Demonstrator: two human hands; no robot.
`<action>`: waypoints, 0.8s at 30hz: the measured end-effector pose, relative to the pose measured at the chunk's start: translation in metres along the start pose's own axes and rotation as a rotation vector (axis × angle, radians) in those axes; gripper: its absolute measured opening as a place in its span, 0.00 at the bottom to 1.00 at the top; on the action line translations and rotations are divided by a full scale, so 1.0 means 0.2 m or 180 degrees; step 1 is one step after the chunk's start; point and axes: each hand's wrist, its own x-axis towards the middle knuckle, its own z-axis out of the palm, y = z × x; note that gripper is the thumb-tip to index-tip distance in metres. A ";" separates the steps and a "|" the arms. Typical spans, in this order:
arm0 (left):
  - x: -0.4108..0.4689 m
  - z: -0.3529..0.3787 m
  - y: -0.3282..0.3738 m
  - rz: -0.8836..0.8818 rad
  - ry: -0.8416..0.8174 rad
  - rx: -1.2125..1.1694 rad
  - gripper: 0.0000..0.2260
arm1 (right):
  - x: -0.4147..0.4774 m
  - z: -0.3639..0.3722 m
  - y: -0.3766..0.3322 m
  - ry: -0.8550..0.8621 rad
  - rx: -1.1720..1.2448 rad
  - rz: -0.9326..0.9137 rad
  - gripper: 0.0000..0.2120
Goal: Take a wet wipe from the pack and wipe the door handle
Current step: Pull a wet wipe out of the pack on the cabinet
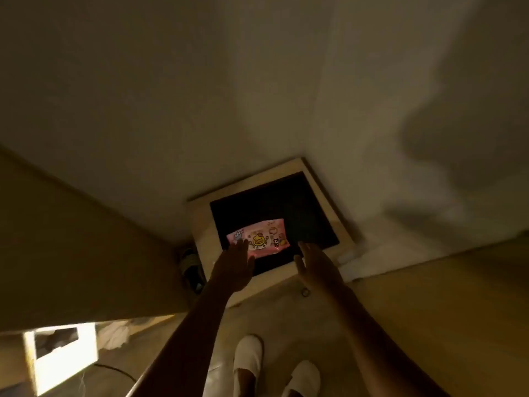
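Note:
A pink wet wipe pack [263, 234] with a yellow cartoon duck lies flat on the black top of a small pale-rimmed table [323, 193]. My left hand [234, 266] reaches over the pack's near left corner, fingers spread, holding nothing. My right hand [315, 263] hovers open just right of the pack, over the black surface. Whether the left fingertips touch the pack is unclear. No door handle is in view.
The table stands in a dim corner against a pale wall [200, 96]. A tan door or panel [86, 253] runs along the left. A dark sandal [190, 270] lies beside the table. My feet in white slippers [247, 359] stand on the floor below.

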 end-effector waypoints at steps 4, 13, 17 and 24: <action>0.36 0.18 -0.16 -0.0059 0.0198 -0.0107 0.25 | 0.40 0.24 0.02 0.0253 0.0048 -0.0459 0.22; 0.70 0.58 -0.56 0.0334 0.0505 -0.0191 0.34 | 0.94 0.64 0.11 0.0134 -0.0938 -0.1744 0.30; 0.72 0.59 -0.55 0.0335 0.0708 -0.0323 0.35 | 0.99 0.65 0.15 0.0230 -0.1170 -0.1935 0.27; 0.73 0.56 -0.53 0.0241 0.0579 -0.0487 0.37 | 1.07 0.44 0.03 -0.0014 -0.1148 -0.2252 0.13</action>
